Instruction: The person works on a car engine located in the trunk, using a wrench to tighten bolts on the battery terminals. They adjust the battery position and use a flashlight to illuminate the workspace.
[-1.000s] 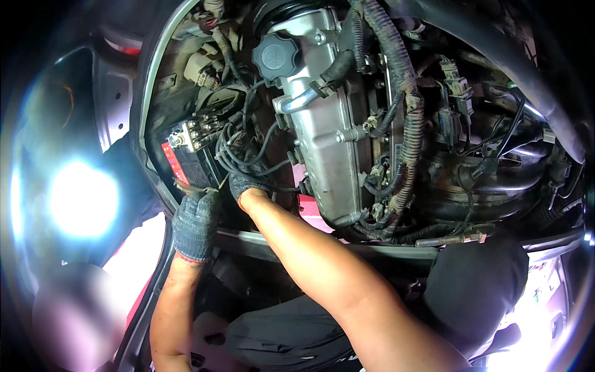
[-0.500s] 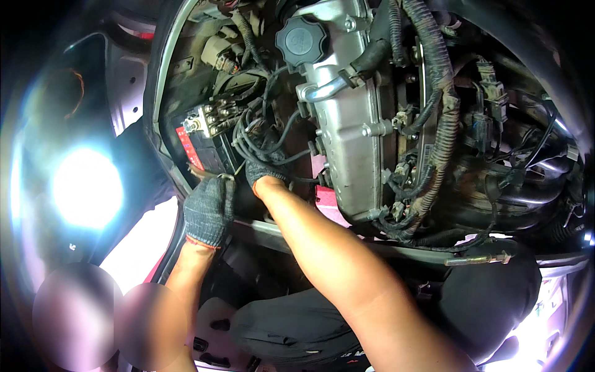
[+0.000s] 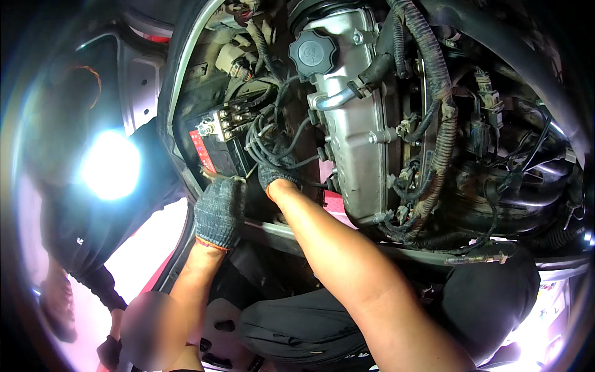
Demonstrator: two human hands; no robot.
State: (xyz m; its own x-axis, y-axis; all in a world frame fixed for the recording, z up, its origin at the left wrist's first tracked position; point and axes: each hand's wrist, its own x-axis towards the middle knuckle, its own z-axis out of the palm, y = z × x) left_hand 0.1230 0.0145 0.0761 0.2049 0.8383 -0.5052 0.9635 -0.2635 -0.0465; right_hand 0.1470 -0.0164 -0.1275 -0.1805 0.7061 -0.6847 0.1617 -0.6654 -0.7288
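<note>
My left hand (image 3: 220, 212), in a dark grey knit glove, is closed at the near end of a black car battery (image 3: 224, 152) with a red label strip. A thin brownish strip and a pale bent wire or rod stick out by its fingertips; what it grips I cannot make out. My right hand (image 3: 277, 175), gloved alike, reaches down beside the battery under a bundle of black cables (image 3: 273, 146). Its fingers are hidden there. A metal terminal block with bolts (image 3: 217, 126) sits on top of the battery.
Right of my hands stands the silver engine cover (image 3: 356, 142) with a black oil cap (image 3: 313, 53). A ribbed hose (image 3: 443, 136) runs beyond it. A threaded metal rod (image 3: 476, 259) lies on the front edge. At left is another person in dark clothes by a bright light (image 3: 111, 166).
The whole view has shifted, so the engine bay appears farther right. Both my hands stay at nearly the same places by the battery. The other person's lower arm now shows at left.
</note>
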